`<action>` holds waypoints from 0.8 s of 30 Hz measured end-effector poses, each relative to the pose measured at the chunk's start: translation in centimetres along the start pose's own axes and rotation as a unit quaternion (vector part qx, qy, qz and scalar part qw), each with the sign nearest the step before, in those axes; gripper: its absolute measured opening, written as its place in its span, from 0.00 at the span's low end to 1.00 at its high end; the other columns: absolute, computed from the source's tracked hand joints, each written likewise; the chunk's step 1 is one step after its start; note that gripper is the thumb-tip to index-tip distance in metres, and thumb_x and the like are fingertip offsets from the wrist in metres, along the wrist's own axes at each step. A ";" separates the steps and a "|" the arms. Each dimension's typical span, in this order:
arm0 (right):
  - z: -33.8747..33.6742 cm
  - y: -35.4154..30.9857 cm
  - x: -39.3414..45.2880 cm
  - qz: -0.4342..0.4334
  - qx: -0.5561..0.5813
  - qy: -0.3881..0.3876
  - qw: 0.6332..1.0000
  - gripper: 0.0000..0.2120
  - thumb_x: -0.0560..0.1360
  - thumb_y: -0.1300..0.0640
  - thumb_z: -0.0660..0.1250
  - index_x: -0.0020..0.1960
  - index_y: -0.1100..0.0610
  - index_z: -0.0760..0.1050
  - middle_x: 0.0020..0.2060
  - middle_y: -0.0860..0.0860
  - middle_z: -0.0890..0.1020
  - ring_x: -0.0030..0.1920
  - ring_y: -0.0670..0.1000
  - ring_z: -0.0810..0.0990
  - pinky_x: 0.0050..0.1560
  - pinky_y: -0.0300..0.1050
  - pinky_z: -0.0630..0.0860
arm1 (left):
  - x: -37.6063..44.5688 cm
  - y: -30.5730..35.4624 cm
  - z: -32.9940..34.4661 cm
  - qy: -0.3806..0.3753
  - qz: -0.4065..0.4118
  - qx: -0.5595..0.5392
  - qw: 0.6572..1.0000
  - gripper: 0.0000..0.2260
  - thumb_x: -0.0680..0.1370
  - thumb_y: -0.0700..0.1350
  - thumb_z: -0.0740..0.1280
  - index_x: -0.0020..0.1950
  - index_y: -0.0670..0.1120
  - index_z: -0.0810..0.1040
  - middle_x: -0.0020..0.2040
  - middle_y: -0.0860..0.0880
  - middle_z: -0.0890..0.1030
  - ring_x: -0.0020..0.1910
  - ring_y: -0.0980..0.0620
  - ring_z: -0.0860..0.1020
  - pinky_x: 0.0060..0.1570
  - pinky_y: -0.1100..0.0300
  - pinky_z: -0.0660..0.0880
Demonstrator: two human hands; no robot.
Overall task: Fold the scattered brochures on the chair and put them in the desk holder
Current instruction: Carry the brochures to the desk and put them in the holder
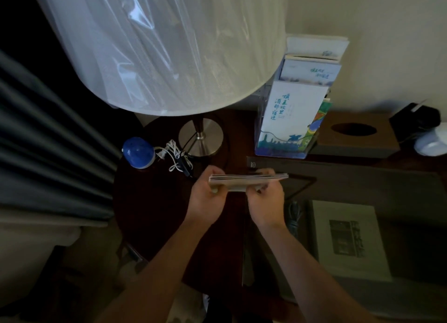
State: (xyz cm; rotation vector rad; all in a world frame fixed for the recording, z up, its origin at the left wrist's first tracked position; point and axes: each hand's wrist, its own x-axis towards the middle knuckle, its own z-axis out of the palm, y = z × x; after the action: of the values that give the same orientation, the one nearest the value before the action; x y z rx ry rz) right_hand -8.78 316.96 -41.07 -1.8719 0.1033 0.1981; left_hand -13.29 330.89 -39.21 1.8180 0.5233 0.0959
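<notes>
A big white lampshade [157, 46] wrapped in clear film fills the far left, above the dark worktop [362, 177]. A brown tissue box [355, 133] sits far right. Just left of it stands the clear desk holder [262, 133], already carrying upright brochures [295, 109]. Near the middle, the left hand [205, 199] and right hand [266, 201] each grip one end of a folded brochure stack [249, 178], held level above the worktop, near the holder. A small blue dome-shaped object [137, 152] rests left of the lamp base [200, 136].
</notes>
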 end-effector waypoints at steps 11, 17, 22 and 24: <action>-0.1 2.5 -0.7 0.045 -0.068 -0.051 0.995 0.19 0.77 0.64 0.66 0.64 0.47 0.75 0.45 0.31 0.75 0.47 0.34 0.77 0.38 0.23 0.70 | -0.3 -3.0 1.8 -0.004 -0.098 -0.041 0.994 0.20 0.75 0.35 0.67 0.55 0.61 0.75 0.49 0.61 0.80 0.49 0.64 0.78 0.39 0.75 0.73; -3.5 -1.1 3.3 0.006 -0.082 0.006 0.997 0.15 0.77 0.65 0.65 0.61 0.55 0.77 0.49 0.46 0.80 0.52 0.50 0.79 0.44 0.41 0.74 | 3.7 1.4 3.7 -0.026 -0.025 0.008 0.999 0.19 0.76 0.39 0.64 0.66 0.52 0.74 0.56 0.54 0.80 0.53 0.56 0.78 0.40 0.74 0.73; -8.8 -6.5 9.1 -0.017 -0.124 0.049 0.991 0.15 0.77 0.64 0.63 0.63 0.57 0.76 0.51 0.50 0.80 0.51 0.52 0.78 0.44 0.42 0.75 | 8.7 8.5 6.9 -0.021 0.081 0.086 0.993 0.17 0.76 0.41 0.65 0.65 0.50 0.75 0.60 0.49 0.81 0.57 0.50 0.80 0.52 0.53 0.82; -10.7 -8.4 11.8 -0.027 -0.131 0.067 0.989 0.14 0.77 0.64 0.62 0.61 0.58 0.77 0.49 0.50 0.79 0.50 0.51 0.77 0.46 0.42 0.73 | 10.8 11.3 8.2 -0.002 0.105 0.110 0.988 0.16 0.75 0.42 0.65 0.63 0.48 0.76 0.58 0.47 0.82 0.56 0.47 0.81 0.53 0.50 0.80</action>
State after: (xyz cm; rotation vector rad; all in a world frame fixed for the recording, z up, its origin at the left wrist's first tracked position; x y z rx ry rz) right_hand 5.12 309.69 -32.30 -2.1463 0.1225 0.0492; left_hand 2.44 325.38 -33.46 2.0863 0.3471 0.1838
